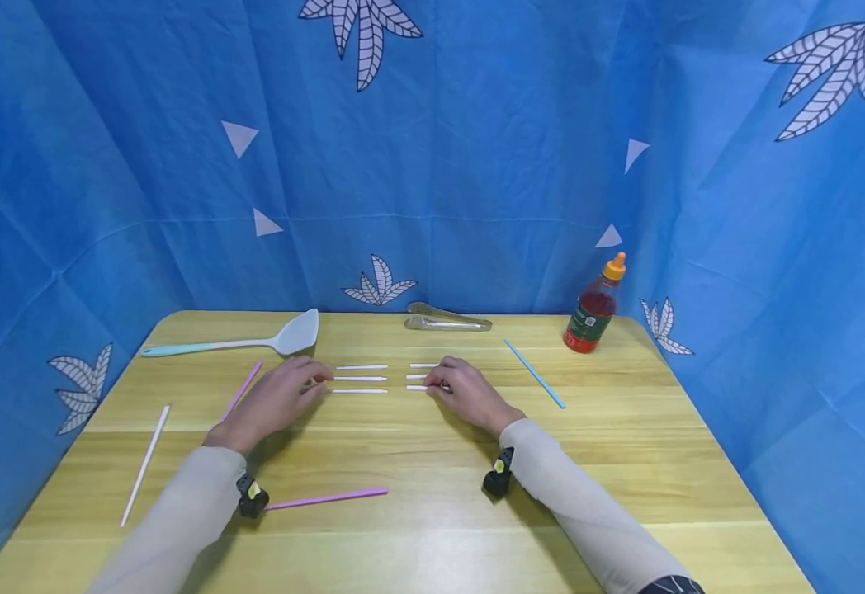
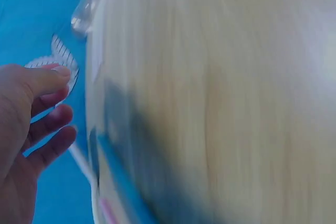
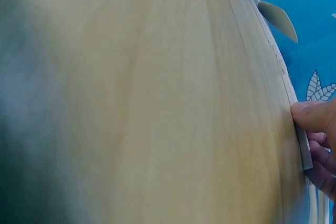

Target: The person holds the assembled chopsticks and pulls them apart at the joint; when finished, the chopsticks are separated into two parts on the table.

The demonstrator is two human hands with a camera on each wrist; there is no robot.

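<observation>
My right hand (image 1: pixel 471 394) pinches a short white stick (image 1: pixel 416 388), the nearest of three lying one behind another on the wooden table. In the right wrist view, thumb and fingers hold the white stick (image 3: pixel 303 148) close over the tabletop. My left hand (image 1: pixel 284 398) is beside the left ends of three more short white sticks (image 1: pixel 361 391), its fingers loosely curled. In the left wrist view the thumb and fingers of the left hand (image 2: pixel 37 114) stand apart with nothing between them. A narrow gap separates the two rows of sticks.
Behind the hands lie a pale spatula (image 1: pixel 299 333) and metal tongs (image 1: pixel 449 325). A red sauce bottle (image 1: pixel 588 318) stands at the back right, with a blue straw (image 1: pixel 535 374) nearer. Pink straws (image 1: pixel 336 498) and a long white straw (image 1: pixel 144 466) lie around the left arm.
</observation>
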